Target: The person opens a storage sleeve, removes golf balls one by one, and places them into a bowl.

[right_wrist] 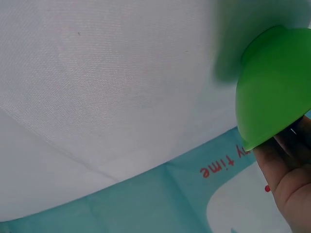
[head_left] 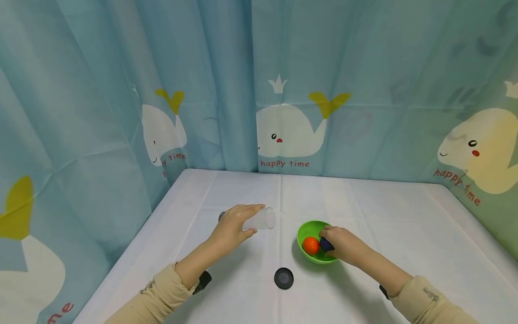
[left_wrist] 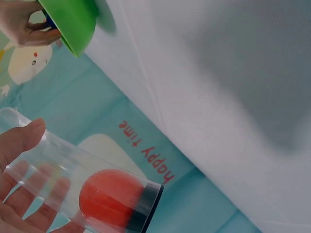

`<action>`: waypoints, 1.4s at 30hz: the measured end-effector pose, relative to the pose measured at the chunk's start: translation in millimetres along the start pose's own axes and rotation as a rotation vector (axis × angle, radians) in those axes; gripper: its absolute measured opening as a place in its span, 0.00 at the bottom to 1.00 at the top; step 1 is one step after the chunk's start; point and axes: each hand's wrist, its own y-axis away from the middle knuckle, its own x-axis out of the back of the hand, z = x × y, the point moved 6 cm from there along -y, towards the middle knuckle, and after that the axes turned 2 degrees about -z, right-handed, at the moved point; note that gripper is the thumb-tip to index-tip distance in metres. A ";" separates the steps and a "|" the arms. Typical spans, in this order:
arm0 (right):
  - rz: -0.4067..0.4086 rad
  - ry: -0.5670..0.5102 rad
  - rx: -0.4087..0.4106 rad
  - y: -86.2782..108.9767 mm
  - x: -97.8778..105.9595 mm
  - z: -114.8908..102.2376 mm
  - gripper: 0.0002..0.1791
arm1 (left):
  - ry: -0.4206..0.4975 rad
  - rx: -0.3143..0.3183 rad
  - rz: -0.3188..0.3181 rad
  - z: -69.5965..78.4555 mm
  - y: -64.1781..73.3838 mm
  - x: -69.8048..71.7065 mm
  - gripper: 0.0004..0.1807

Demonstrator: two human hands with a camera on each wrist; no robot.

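Left fingers [head_left: 252, 208] round clear cylinder [head_left: 259, 219]; smooth green bowl [right_wrist: 278, 87].

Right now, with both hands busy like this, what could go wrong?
The left hand holds the clear tube on its side, and the end away from its black base looks open; tipping that way might let the red ball inside roll out. The dark blue object could slip from the right hand. That hand, reaching over the rim of the green bowl, might also tip it.
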 end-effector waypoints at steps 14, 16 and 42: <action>-0.032 0.053 0.009 -4.0 -2.2 0.4 0.17 | 0.004 0.001 -0.002 -1.3 -1.9 -1.8 0.34; -0.036 0.053 0.015 -4.2 -2.0 0.3 0.17 | 0.005 -0.001 -0.002 -1.3 -2.4 -2.3 0.34; 0.035 0.060 0.034 -0.6 15.7 -2.3 0.20 | 0.001 0.016 -0.019 -6.9 -2.8 -3.0 0.34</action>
